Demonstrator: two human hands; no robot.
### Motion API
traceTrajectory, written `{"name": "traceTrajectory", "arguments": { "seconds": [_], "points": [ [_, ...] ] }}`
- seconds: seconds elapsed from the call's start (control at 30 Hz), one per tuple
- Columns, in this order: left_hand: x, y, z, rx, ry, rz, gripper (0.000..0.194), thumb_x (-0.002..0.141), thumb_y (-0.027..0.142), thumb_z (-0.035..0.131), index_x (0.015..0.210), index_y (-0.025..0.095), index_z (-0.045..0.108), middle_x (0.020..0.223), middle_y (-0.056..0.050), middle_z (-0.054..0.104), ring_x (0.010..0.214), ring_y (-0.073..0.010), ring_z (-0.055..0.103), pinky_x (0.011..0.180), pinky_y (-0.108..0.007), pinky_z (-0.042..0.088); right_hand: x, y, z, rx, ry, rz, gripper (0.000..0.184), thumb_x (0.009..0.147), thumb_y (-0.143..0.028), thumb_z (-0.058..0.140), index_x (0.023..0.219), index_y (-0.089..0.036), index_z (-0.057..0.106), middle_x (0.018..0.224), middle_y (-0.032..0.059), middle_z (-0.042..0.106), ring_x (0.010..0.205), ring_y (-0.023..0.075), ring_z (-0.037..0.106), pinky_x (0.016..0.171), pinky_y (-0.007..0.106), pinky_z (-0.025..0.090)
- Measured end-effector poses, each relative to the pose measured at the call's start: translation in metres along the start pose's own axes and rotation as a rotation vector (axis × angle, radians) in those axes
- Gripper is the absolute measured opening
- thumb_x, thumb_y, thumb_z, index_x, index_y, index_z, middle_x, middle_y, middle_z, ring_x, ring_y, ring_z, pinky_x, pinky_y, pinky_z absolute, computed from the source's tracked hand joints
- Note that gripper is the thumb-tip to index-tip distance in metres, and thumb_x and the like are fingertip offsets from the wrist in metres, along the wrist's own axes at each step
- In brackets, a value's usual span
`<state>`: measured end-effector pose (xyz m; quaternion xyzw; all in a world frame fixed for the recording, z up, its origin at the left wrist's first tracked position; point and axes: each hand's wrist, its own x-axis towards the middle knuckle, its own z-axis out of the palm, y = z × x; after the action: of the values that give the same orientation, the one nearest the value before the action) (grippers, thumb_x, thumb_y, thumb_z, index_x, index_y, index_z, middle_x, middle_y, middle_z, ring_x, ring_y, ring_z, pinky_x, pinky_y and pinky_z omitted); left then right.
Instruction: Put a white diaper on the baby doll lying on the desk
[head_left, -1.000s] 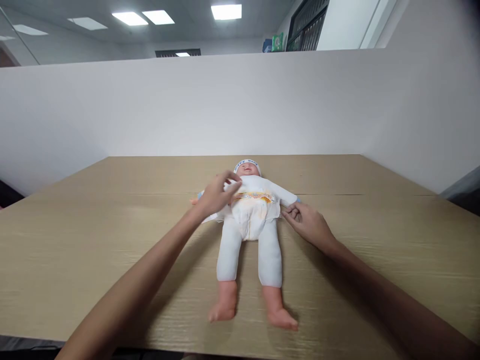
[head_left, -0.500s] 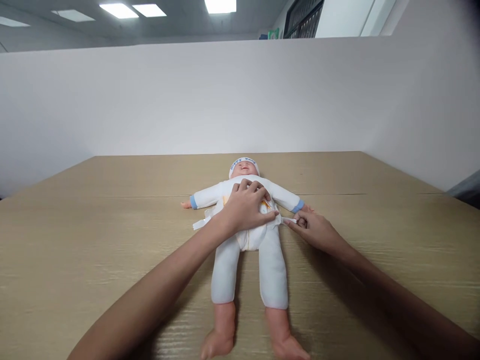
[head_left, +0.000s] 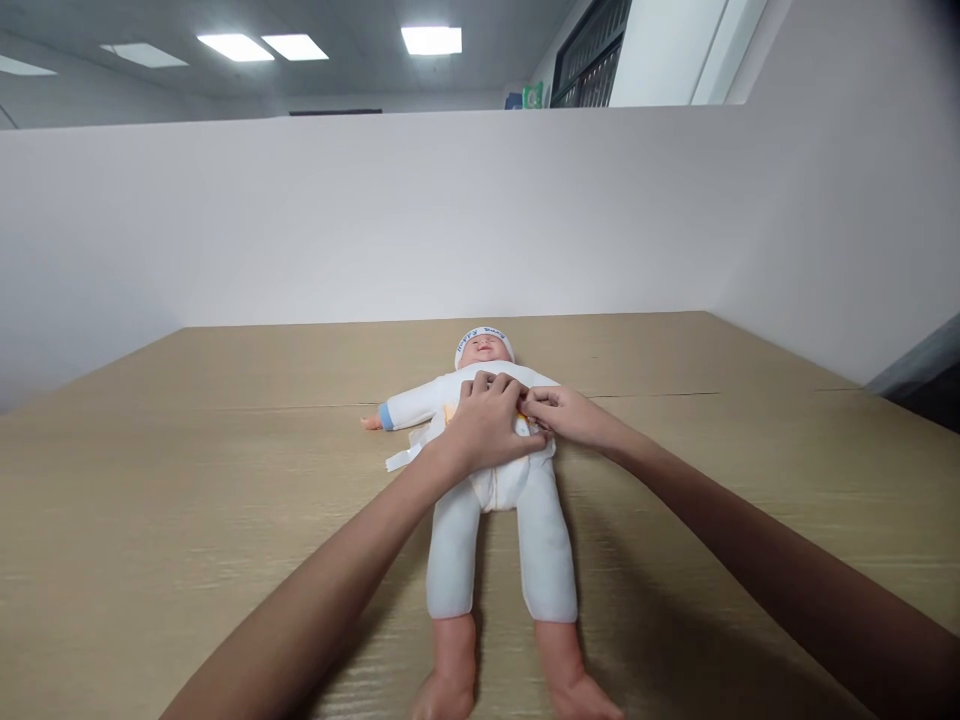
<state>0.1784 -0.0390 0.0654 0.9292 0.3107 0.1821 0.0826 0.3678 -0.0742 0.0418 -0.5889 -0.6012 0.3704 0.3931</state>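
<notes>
Doll [head_left: 452, 560] on its back on counter [head_left: 255, 560], head away from the person. Diaper [head_left: 501, 486] around its hips; looks light, soft, easily crumpled. Left hand [head_left: 487, 425] lies over the diaper front, fingers slightly spread. Right hand [head_left: 568, 414] at the waist edge, fingers bunched; can't tell what's pinched. Loose side tab [head_left: 403, 458] seems the best grip, likely thin, maybe sticky.

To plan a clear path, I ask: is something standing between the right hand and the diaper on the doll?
Nothing visible stands between the right hand and the diaper at its nearer waist edge, but the left hand covers the middle front.
</notes>
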Motion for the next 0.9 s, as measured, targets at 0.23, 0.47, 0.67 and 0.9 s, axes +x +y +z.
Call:
{"name": "traceTrajectory", "arguments": {
  "seconds": [0.23,0.47,0.67,0.9],
  "points": [
    [0.001,-0.006,-0.002,-0.13,-0.025,-0.009,0.062,0.084,0.049,0.081,0.134,0.022,0.057,0.146,-0.009,0.065,0.134,-0.0392,0.048,0.116,-0.06,0.04,-0.03,0.012,0.021,-0.099,0.236,-0.234,0.036,0.099,-0.058,0.065,0.106,-0.022,0.067,0.106,0.0066,0.071,0.095,0.0238,0.067,0.085,0.038,0.055],
    [-0.004,-0.029,-0.024,-0.53,-0.142,0.032,0.068,0.086,0.056,0.082,0.144,0.028,0.057,0.154,-0.009,0.06,0.146,-0.0363,0.051,0.118,-0.053,0.049,-0.064,0.038,0.028,-0.427,0.18,-0.673,0.054,0.116,-0.04,0.044,0.169,-0.033,0.039,0.172,0.0051,0.043,0.162,0.0295,0.035,0.134,0.056,0.031],
    [-0.048,-0.074,-0.017,-0.635,0.164,-0.095,0.043,0.102,0.055,0.065,0.134,0.026,0.064,0.148,-0.006,0.065,0.135,-0.0266,0.063,0.12,-0.043,0.05,-0.062,0.046,0.02,-0.548,0.078,-0.733,0.063,0.118,-0.039,0.038,0.177,-0.033,0.018,0.18,0.0037,0.027,0.168,0.0282,0.023,0.139,0.057,0.024],
    [-0.106,-0.116,-0.009,-0.354,0.226,-0.323,0.041,0.104,0.058,0.055,0.114,0.021,0.067,0.122,-0.01,0.073,0.106,-0.0267,0.065,0.095,-0.042,0.053,-0.065,0.043,0.019,-0.523,0.082,-0.706,0.061,0.118,-0.042,0.039,0.176,-0.034,0.024,0.179,0.0052,0.03,0.166,0.029,0.029,0.136,0.059,0.03]
  ]
}}
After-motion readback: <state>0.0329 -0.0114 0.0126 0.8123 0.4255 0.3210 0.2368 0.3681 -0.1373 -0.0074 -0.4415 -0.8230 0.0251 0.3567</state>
